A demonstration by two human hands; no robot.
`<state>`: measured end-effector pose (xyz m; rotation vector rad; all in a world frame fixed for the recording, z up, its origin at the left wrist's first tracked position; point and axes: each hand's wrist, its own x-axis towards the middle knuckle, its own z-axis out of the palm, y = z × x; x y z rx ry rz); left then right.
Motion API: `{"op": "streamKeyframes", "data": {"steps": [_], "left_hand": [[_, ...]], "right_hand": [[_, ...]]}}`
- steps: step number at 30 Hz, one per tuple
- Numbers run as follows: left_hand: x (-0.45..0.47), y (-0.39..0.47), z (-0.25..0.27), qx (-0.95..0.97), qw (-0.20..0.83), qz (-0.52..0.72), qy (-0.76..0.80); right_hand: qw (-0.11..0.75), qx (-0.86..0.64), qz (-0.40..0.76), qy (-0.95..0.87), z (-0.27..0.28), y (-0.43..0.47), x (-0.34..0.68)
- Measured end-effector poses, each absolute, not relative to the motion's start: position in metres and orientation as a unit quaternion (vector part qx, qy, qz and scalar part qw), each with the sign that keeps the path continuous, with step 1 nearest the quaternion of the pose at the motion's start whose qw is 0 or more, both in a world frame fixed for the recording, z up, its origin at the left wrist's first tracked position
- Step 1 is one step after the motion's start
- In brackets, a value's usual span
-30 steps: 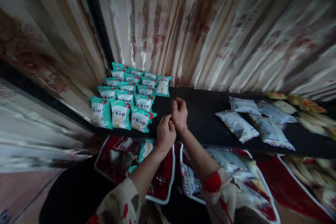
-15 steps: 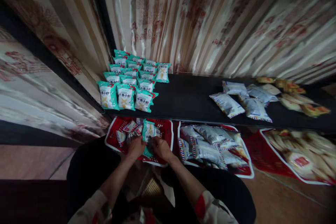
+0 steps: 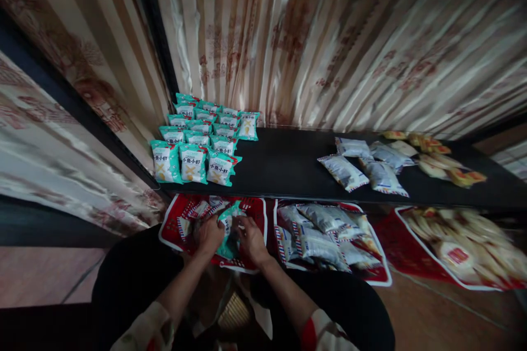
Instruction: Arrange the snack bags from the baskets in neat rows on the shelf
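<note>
A teal-and-white snack bag [image 3: 226, 230] is tilted between my two hands, over the left red basket [image 3: 264, 230]. My left hand [image 3: 211, 235] is closed on the bag's left side. At its right edge, the bent fingers of my right hand [image 3: 251, 240] grip the bag, and the fingertips are partly hidden. Other wrapped snack packs [image 3: 200, 209] with red and blue striped edges lie in that basket. Matching teal snack bags [image 3: 193, 163] stand in rows at the left end of the black shelf [image 3: 280, 162].
Silver-blue snack bags [image 3: 343, 171] and yellowish packs [image 3: 440, 167] lie farther right on the shelf. A middle basket [image 3: 387, 269] holds silver-blue bags, and a right basket [image 3: 387, 236] holds round pale packs. A curtain [image 3: 255, 38] hangs behind; a dark post [image 3: 154, 27] stands left.
The snack bag has turned from nearly upright to leaning, its top now toward the right. My hands stay on it. The whole view has shifted slightly, with the shelf appearing lower.
</note>
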<state>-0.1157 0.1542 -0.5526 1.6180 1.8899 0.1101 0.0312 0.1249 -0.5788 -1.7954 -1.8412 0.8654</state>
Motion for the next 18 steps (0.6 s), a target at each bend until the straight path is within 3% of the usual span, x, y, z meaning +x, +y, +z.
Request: {"op": "streamKeyframes", "data": {"steps": [2, 5, 9, 18], "left_hand": [[-0.123, 0.155, -0.535, 0.652, 0.311, 0.038, 0.69], [-0.135, 0.157, -0.512, 0.698, 0.306, 0.036, 0.647], [-0.139, 0.158, -0.483, 0.776, 0.288, 0.037, 0.561], [-0.096, 0.157, -0.422, 0.868, 0.162, 0.106, 0.457]], "right_hand": [[0.244, -0.623, 0.248, -0.701, -0.564, 0.129, 0.038], [0.223, -0.559, 0.238, -0.762, -0.544, 0.135, 0.047], [0.188, -0.539, 0.324, -0.754, -0.523, 0.135, 0.057], [0.294, -0.545, 0.494, -0.61, -0.482, 0.119, 0.091]]}}
